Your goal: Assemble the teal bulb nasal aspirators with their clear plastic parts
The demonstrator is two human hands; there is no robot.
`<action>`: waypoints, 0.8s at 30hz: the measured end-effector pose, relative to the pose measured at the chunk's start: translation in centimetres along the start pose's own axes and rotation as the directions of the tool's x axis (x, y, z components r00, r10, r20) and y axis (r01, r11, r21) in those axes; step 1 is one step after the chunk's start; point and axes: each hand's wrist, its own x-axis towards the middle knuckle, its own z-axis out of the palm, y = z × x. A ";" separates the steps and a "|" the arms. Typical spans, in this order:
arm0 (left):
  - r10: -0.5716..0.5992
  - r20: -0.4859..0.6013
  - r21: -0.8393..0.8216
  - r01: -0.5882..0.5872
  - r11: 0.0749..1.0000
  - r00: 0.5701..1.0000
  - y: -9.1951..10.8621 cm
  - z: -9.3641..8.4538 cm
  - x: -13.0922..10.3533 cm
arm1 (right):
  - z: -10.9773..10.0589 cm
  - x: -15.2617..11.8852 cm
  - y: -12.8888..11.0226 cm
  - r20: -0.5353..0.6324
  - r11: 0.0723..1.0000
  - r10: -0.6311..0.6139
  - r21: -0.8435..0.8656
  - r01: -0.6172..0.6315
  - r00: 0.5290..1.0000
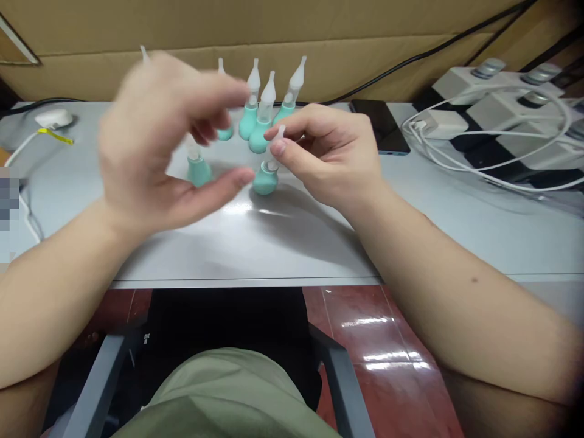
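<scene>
My right hand [331, 155] pinches the clear upper part of a nasal aspirator [265, 180], its teal bulb facing down toward the table. Whether that bulb touches the tabletop, I cannot tell. To the left, my left hand [157, 146] is raised and slightly blurred, its thumb and fingers wide apart with nothing between them. Beneath it another teal aspirator [199, 171] stands partly hidden. Behind both hands stand several more aspirators with white pointed tips, among them one in the middle [260, 135] and one leaning right [296, 78].
A dark phone [381, 126] lies right of my right hand. Farther right are grey boxes [479, 85] with round knobs and a looped white cable [495, 176]. A white oval device [53, 118] sits at the left. Cardboard [182, 27] lines the back; a chair armrest [344, 377] is below.
</scene>
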 end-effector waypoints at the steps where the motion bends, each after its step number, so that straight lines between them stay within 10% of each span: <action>1: 0.075 0.008 -0.018 -0.075 0.997 0.997 0.9 0.4 -0.4 | 0.2 0.0 -0.1 -0.007 0.998 -0.012 0.055 0.013 1.000; 9: -0.025 0.272 -0.384 0.132 0.914 0.962 2.5 4.2 -0.5 | 1.3 -0.4 -0.1 0.016 0.896 0.108 0.431 -0.104 0.994; 24: -0.055 0.368 -0.522 0.256 0.814 0.928 1.0 4.1 0.2 | 0.7 -0.3 0.5 0.038 0.839 0.314 0.456 -0.297 0.948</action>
